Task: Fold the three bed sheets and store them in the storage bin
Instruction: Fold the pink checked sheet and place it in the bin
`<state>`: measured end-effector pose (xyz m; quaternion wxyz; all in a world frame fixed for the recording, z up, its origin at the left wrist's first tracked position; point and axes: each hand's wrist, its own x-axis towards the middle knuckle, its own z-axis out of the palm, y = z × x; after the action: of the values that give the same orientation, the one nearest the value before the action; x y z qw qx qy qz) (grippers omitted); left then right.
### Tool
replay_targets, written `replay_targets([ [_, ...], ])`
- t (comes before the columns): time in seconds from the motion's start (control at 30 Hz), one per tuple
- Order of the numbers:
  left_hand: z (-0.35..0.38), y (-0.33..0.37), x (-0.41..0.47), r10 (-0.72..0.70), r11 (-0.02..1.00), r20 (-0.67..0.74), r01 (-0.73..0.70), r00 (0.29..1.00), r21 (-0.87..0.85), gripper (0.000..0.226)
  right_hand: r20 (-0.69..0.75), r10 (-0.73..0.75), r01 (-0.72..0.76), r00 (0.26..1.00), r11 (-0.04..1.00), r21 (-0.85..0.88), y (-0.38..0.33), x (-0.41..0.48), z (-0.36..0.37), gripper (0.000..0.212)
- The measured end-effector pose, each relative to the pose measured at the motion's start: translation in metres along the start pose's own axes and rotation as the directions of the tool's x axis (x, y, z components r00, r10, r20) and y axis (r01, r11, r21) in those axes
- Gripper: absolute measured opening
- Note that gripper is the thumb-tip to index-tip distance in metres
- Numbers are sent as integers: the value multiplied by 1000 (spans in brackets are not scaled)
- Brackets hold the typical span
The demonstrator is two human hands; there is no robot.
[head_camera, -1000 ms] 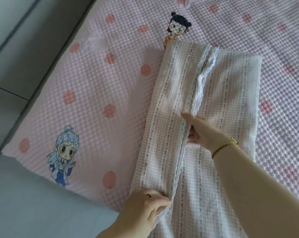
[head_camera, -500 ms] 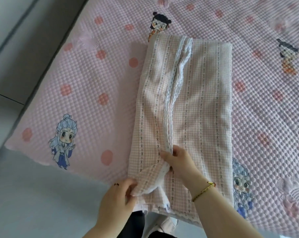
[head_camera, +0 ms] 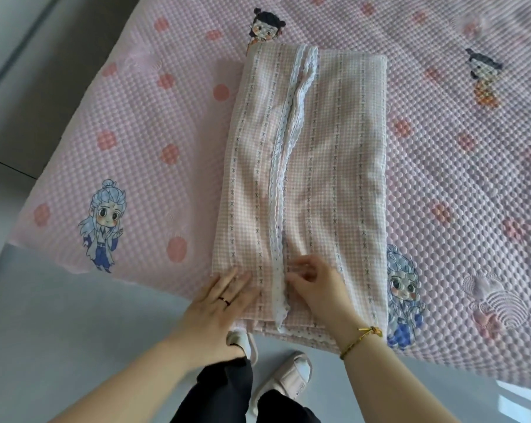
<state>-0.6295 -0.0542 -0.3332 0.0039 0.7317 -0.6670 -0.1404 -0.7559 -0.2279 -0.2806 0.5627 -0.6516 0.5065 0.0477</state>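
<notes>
Pink quilted, cartoon-printed bedcover [head_camera: 136,123] underlies the folded pink-checked, lace-trimmed bed sheet [head_camera: 334,166]; beige slipper [head_camera: 288,377] off its near edge. Left hand [head_camera: 218,303] presses flat on the sheet's near-left corner; right hand [head_camera: 316,288], fingers relaxed, touches its near middle.

left hand [head_camera: 220,303] flat, fingers straight; right hand [head_camera: 314,288] palm-down, fingers loosely bent (both forearms extended forward).

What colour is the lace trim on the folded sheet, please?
The lace trim is white with dark dots; head view.
</notes>
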Motion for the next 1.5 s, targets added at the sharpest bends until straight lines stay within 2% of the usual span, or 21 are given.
replay_targets([
  [0.07, 0, -14, -4, 61, 994, 2, -61, 998, 92, 107, -259, -130, 106, 957, 989, -104, 10, -15, -13, 16],
  [0.13, -1, -18, -5, 88, 989, -41, -83, 995, 121, 84, -507, -258, 121, 822, 950, -288, 27, -32, -31, 28],
  [0.17, -2, -18, -4, 96, 987, -88, -84, 991, 137, 67, -572, -231, 71, 787, 955, -289, 34, -39, -40, 38],
  [0.23, -8, -13, 2, 89, 989, -151, -70, 984, 128, 46, -513, 104, -133, 852, 991, -20, 46, -50, -55, 57],
  [0.3, -23, -5, 9, 79, 990, -185, -55, 980, 128, 42, -205, 359, -307, 911, 920, 244, 54, -59, -60, 49],
  [0.37, -41, -2, 13, 80, 991, -180, -58, 980, 124, 37, -36, 414, -392, 910, 884, 254, 58, -65, -62, 24],
  [0.43, -63, -2, 14, 95, 994, -77, -91, 992, 64, 18, -15, 384, -370, 923, 900, 228, 57, -67, -69, 19],
  [0.53, -110, 2, 27, -55, 998, 52, 54, 997, 8, 53, -51, 313, -299, 948, 936, 185, 33, -75, -90, 23],
  [0.6, -137, -2, 34, -176, 975, 107, 189, 978, -118, 46, -102, 236, -202, 966, 942, 268, 14, -78, -103, 21],
  [0.67, -156, -10, 40, -258, 879, 167, 303, 952, -369, 47, -187, 168, -68, 968, 891, 449, -6, -74, -113, 12],
  [0.7, -166, -15, 45, -266, 825, 139, 300, 954, -478, 47, -241, 133, 7, 961, 863, 505, -18, -68, -118, 9],
  [0.77, -185, -31, 56, -317, 698, 87, 294, 945, -653, 47, -351, 56, 140, 935, 849, 509, -43, -53, -126, 20],
  [0.83, -203, -53, 77, -320, 590, 76, 262, 944, -764, 36, -378, 3, 193, 926, 856, 480, -70, -32, -134, 26],
  [1.0, -230, -110, 149, -225, 488, 63, 168, 972, -857, 28, -426, 110, 181, 898, 790, 586, -135, 19, -155, 28],
  [1.1, -237, -140, 200, -215, 444, 103, 191, 971, -875, 24, -475, 193, 149, 858, 793, 591, -156, 57, -161, 28],
  [1.17, -238, -157, 237, -206, 449, 126, 208, 970, -869, 19, -481, 290, 107, 828, 759, 643, -164, 91, -167, 29],
  [1.23, -240, -171, 274, -241, 397, 142, 231, 960, -888, 21, -483, 346, 107, 804, 715, 691, -175, 124, -176, 30],
  [1.33, -239, -194, 330, -366, 303, 139, 259, 920, -917, 23, -493, 336, 141, 802, 696, 704, -192, 173, -189, 25],
  [1.4, -232, -209, 361, -460, 329, 124, 298, 879, -896, 11, -542, 328, 171, 774, 716, 677, -199, 203, -195, 39],
  [1.43, -223, -218, 376, -537, 361, 96, 331, 838, -872, 21, -561, 320, 170, 763, 739, 652, -200, 217, -195, 48],
  [1.5, -205, -230, 391, -736, 318, 58, 420, 674, -850, 33, -649, 198, 205, 735, 847, 490, -195, 235, -185, 51],
])
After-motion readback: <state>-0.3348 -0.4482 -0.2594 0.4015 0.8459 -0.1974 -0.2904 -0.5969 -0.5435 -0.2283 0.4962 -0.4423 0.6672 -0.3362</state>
